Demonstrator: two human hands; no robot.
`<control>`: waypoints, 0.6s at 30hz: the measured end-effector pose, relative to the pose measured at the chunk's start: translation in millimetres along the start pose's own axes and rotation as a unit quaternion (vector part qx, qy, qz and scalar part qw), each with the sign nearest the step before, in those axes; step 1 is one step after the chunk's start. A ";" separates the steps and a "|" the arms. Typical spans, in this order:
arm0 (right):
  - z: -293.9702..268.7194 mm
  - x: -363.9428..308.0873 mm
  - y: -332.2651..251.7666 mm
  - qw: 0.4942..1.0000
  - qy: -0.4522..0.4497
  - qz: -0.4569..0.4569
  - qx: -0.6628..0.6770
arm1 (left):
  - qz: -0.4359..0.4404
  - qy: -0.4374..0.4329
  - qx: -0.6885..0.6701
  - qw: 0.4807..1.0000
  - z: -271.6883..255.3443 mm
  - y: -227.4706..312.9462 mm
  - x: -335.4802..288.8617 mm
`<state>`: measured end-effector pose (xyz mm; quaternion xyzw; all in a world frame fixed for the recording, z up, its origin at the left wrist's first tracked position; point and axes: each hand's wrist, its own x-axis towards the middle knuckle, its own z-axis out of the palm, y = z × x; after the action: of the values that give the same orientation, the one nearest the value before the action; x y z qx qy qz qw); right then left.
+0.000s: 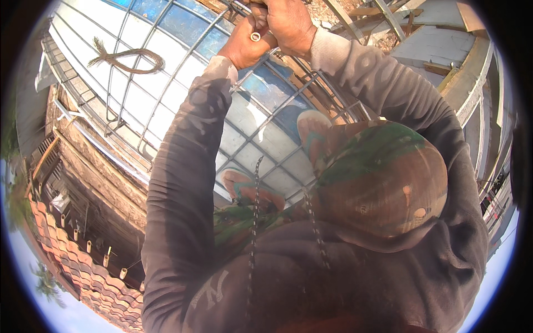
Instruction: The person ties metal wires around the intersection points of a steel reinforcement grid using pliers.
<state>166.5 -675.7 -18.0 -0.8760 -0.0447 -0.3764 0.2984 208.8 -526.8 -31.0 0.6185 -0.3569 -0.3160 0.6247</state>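
At the top middle, my left hand (250,47) is closed over the steel rebar mesh (270,116). A small pale, round, hollow end (255,36), like that of a tube or tool handle, shows from its fist; the rest is hidden. Pressed close against it, my right hand (290,25) has its fingers curled together. What those fingers grip, if anything, is cut off by the upper edge and hidden by the hand. Left of my hands, a looped bundle of thin tie wire (133,61) lies on the mesh.
Under the bars are white and blue sheets (183,25). My feet (313,125) stand among the bars. Timber boards and framing (463,83) rise on the right. Beyond the left edge are a wooden beam (100,169) and a lower tiled roof (83,261).
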 end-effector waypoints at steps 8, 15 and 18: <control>-58.8 44.9 -22.0 0.510 -0.063 0.531 0.674 | -0.059 0.025 0.153 0.986 21.0 13.7 8.9; -126.8 -61.2 -29.4 0.750 -0.177 0.553 0.318 | -0.082 0.055 0.068 0.993 41.7 38.8 23.4; -92.9 -115.1 -50.5 0.583 -0.322 0.690 0.283 | -0.156 0.044 0.086 0.983 39.0 34.2 35.1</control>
<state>10.4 -669.3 -22.2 -0.5787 0.3753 0.2812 0.6672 193.8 -576.3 4.3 0.7310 -0.2539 -0.3503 0.5277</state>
